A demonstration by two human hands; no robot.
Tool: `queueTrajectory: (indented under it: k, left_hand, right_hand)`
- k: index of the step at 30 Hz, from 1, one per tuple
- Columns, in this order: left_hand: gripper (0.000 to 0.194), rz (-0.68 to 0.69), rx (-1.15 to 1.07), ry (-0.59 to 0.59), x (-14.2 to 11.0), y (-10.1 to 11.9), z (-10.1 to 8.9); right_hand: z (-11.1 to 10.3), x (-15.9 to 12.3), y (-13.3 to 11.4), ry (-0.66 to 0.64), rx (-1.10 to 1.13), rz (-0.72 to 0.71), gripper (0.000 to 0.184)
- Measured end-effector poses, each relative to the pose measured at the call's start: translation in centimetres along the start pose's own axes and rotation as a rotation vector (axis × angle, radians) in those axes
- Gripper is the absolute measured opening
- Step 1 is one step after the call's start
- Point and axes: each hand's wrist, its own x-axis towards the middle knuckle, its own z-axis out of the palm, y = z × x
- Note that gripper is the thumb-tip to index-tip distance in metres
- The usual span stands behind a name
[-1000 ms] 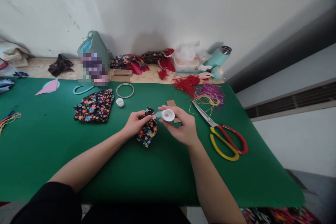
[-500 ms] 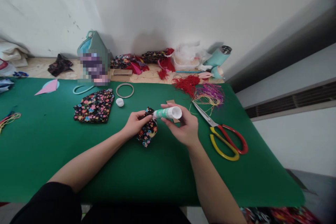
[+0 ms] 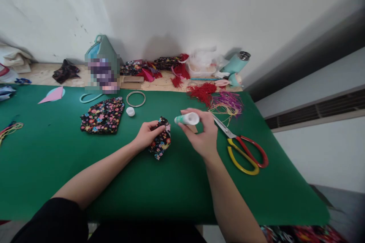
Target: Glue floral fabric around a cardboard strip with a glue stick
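My left hand [image 3: 148,134] pinches a small piece of black floral fabric [image 3: 162,143] by its upper part, thumb on top. In my right hand [image 3: 203,133] is a white and green glue stick [image 3: 186,119], held a little to the right of the fabric and apart from it. A white cap [image 3: 130,111] lies on the green mat to the left. Partly hidden behind the right hand is a brown piece of card [image 3: 193,128]. Further left lies a larger stack of floral fabric [image 3: 102,116].
Large scissors [image 3: 242,148] with one yellow and one red handle lie at right. Red tassels [image 3: 202,93] and purple-yellow threads [image 3: 226,103] sit behind them. A ring [image 3: 135,99], a teal pouch [image 3: 110,51] and a bottle [image 3: 237,62] are toward the wall.
My right hand has moved the glue stick to the right, off the fabric. The left hand and the fabric have stayed in place.
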Motion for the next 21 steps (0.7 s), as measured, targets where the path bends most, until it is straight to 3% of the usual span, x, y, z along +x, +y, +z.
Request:
queueTrajectory:
  k: [3, 6, 9, 12, 15, 21]
  left_hand:
    - [0.033, -0.035, -0.013, -0.001, 0.0, 0.1, 0.0]
    - [0.034, -0.058, -0.027, 0.010, -0.1, 0.1, 0.0]
    - [0.034, -0.055, -0.026, 0.020, -0.1, 0.1, 0.0]
    - [0.033, -0.037, -0.017, 0.030, 0.0, 0.0, -0.1]
    - [0.030, -0.025, -0.014, 0.023, 0.1, -0.1, -0.1]
    - [0.031, -0.032, -0.014, 0.026, 0.0, 0.0, -0.1]
  right_hand:
    - [-0.1, 0.1, 0.5, 0.104, 0.125, 0.146, 0.046]
    - [-0.2, 0.3, 1.9, 0.254, 0.228, 0.304, 0.037]
    - [-0.5, 0.7, 3.9, 0.376, 0.521, 0.499, 0.035]
    - [-1.1, 0.8, 6.1, 0.379, 0.856, 0.739, 0.036]
    - [-1.8, 0.7, 7.6, 0.375, 1.046, 0.885, 0.035]
    - [-1.9, 0.4, 8.0, 0.219, 1.067, 0.903, 0.037]
